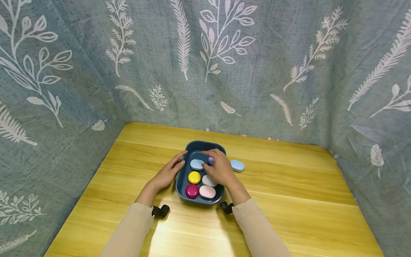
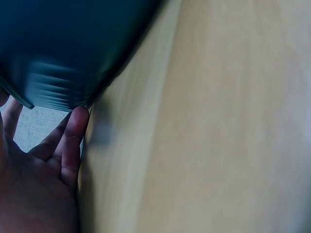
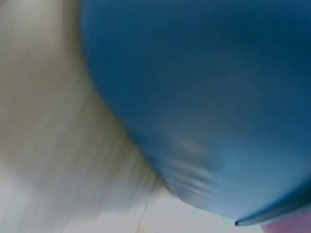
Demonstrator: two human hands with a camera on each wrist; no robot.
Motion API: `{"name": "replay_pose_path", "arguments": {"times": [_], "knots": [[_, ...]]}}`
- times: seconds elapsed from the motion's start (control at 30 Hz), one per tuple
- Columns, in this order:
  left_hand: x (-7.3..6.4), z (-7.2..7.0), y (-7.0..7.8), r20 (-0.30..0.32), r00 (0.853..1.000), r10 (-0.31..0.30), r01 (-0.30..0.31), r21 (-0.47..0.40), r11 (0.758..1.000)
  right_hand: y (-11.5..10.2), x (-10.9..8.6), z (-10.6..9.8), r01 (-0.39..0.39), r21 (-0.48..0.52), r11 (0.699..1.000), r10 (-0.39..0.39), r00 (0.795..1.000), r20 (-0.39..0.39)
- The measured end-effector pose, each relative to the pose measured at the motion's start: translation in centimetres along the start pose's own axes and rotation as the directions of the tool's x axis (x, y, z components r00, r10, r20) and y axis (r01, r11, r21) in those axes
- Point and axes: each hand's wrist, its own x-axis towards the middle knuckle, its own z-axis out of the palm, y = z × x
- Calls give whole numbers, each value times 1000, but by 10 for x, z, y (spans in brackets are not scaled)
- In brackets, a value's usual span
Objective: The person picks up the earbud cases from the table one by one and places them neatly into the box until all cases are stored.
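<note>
A dark blue basin (image 1: 199,203) holds several smooth, rounded cases or soaps. My left hand (image 1: 167,174) rests along its left side, fingers extended and fingertips at the rim; in the left wrist view, fingertips touch the basin's ribbed outer wall (image 2: 53,85). Inside the basin, my right hand (image 1: 221,167) hovers with thumb and forefinger apart, thumb tip at the edge of a light blue oval piece (image 1: 196,164). A purple piece (image 1: 211,160) is partly hidden under that hand. Only the basin's wall (image 3: 194,97) fills the right wrist view, with the hand out of sight.
Nearer me in the basin lie a yellow round piece (image 1: 194,177), a magenta round one (image 1: 192,191), a pale pink oval (image 1: 207,192) and a whitish oval (image 1: 209,180). Another light blue oval (image 1: 237,165) lies on the wooden table (image 1: 289,200), right of the basin. A patterned curtain (image 1: 205,96) surrounds it.
</note>
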Motion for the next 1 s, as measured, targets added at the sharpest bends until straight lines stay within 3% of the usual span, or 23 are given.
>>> {"name": "replay_pose_path", "arguments": {"times": [1.0], "knots": [[1,1,0,-3,1000,16,-16,13,1000,28,-12,-32,-27,-53,998,25,999,-34]]}}
